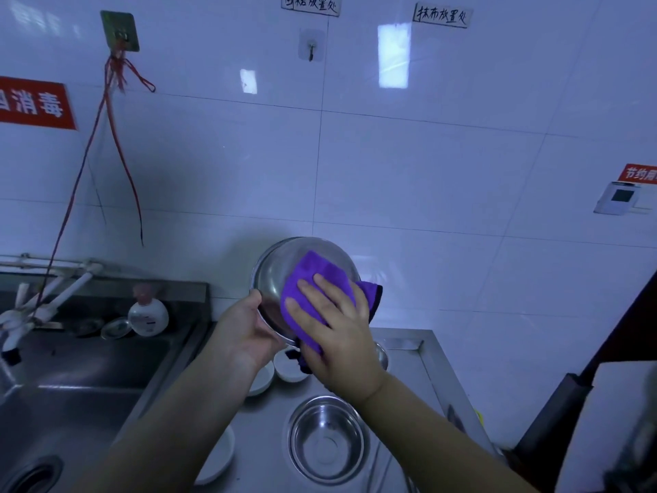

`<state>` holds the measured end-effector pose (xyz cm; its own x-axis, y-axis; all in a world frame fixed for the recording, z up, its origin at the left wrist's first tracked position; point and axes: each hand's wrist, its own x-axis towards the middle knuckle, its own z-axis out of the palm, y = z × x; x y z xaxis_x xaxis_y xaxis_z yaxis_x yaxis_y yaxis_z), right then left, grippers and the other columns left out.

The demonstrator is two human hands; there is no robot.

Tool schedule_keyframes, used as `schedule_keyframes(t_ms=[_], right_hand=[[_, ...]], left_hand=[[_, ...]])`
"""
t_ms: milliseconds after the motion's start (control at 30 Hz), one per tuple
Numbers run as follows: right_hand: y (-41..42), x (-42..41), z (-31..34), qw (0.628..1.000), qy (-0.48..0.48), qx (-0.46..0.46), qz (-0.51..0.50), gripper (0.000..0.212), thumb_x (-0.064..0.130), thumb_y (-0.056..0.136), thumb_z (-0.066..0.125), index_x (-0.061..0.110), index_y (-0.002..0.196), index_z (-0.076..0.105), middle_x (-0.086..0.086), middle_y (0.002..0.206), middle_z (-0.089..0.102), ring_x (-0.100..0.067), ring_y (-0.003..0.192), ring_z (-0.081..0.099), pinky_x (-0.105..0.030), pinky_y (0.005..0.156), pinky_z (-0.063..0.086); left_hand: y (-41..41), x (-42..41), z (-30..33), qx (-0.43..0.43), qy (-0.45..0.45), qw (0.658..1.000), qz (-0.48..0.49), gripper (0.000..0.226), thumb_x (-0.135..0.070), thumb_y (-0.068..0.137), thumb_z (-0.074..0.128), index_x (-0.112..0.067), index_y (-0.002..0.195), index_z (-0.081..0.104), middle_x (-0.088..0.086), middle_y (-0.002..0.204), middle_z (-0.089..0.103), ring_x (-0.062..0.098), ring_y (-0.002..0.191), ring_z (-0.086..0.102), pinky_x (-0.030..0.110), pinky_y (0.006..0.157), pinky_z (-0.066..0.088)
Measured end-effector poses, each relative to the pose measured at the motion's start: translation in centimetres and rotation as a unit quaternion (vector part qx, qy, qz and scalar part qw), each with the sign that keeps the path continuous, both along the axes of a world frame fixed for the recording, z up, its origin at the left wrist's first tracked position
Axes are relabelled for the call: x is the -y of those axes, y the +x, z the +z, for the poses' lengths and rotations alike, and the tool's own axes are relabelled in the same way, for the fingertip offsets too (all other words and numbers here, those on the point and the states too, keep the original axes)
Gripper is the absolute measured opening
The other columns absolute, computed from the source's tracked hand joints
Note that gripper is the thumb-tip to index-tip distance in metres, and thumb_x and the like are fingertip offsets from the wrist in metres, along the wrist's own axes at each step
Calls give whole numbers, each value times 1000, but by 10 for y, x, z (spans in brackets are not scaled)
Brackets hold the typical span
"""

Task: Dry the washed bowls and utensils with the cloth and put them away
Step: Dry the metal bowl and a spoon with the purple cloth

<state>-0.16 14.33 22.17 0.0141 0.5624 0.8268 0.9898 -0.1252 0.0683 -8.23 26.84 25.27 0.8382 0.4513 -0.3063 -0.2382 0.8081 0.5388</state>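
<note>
At the far left the sink [81,396] lies apart from the work, a soap bottle [147,316] on its back ledge. Just right of it, the left hand [249,332] grips the rim of a steel bowl [281,272], fingers curled round the lower-left edge. The bowl is raised off the counter and tipped so its hollow faces the person — probably so the inside is in easy reach of the wiping hand. The left forearm rises from lower left, wrist bent to brace the rim.

The right hand [334,329] presses a purple cloth [313,279] into the bowl, fingers straight and slightly spread over it, thumb hidden; the cloth's tail hangs over the rim at the right. That forearm comes in from lower right.

Below the hands, on the steel counter [405,378], wait two white bowls [265,378] and a second steel bowl [327,439] — apparently not yet put away.
</note>
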Motion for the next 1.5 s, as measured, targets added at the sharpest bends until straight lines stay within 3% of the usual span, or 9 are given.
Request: schedule_keyframes(t_ms=[100,300,533,733,900,1100,1200,1333,1500], right_hand=[[13,11,-12,999,7,20,32,45,14,83,54,19,127,53,-11,137,53,-32,130,43,-59,107,26],[25,11,-2,973,66,-213,66,42,11,89,57,13,131,53,-5,141,46,-24,136,33,-33,115,25],[24,6,14,817,111,-561,74,42,19,96,51,12,137,50,-6,137,54,-19,129,47,-44,112,34],[-12,-3,-21,837,96,-538,-30,51,22,98,49,13,146,34,-3,150,36,-17,139,31,-36,117,24],[-34,-8,-45,896,88,-428,-83,45,19,87,54,-4,125,48,-16,135,43,-26,128,37,-41,109,30],[-59,-14,-84,963,-8,-251,-100,31,6,76,68,2,106,62,-16,112,54,-28,104,48,-34,89,43],[-70,-24,-95,979,-68,-181,-64,23,13,79,62,4,99,69,-17,104,62,-32,94,58,-38,81,52],[-72,-27,-106,983,-107,-142,-37,25,9,75,70,2,99,72,-20,105,66,-35,94,62,-41,82,54],[-67,-27,-121,967,-119,-214,-70,36,-10,65,79,-4,99,70,-24,104,64,-41,94,60,-46,84,51]], left_hand=[[-2,-2,1,-14,-28,999,-21,47,-36,102,28,-6,115,61,22,112,68,35,97,67,51,96,42],[-5,-9,5,-38,-19,999,4,36,-27,102,32,-8,123,54,17,129,58,34,123,51,60,86,39],[-14,-16,5,-28,-37,999,-26,40,-31,102,30,-10,131,48,19,139,48,43,126,43,68,67,41],[-11,-20,3,-3,-66,998,-4,42,-32,103,28,-10,134,47,19,137,51,40,117,50,67,66,42],[-11,-26,-10,-17,-85,996,2,44,-33,103,27,-11,136,46,16,138,52,37,128,46,64,102,33],[-16,-36,-28,-16,-74,997,29,34,-30,103,31,-8,117,54,13,130,56,33,124,50,56,91,42],[-27,-47,-41,-53,-10,997,63,36,-26,102,37,-4,124,54,16,124,61,32,115,56,50,82,48],[-60,-72,-63,-91,130,979,126,16,-13,94,48,-10,90,63,7,87,69,22,84,65,33,68,51],[-116,-109,-109,-175,417,890,56,20,1,80,56,-18,88,60,5,80,64,18,72,61,29,58,51]])
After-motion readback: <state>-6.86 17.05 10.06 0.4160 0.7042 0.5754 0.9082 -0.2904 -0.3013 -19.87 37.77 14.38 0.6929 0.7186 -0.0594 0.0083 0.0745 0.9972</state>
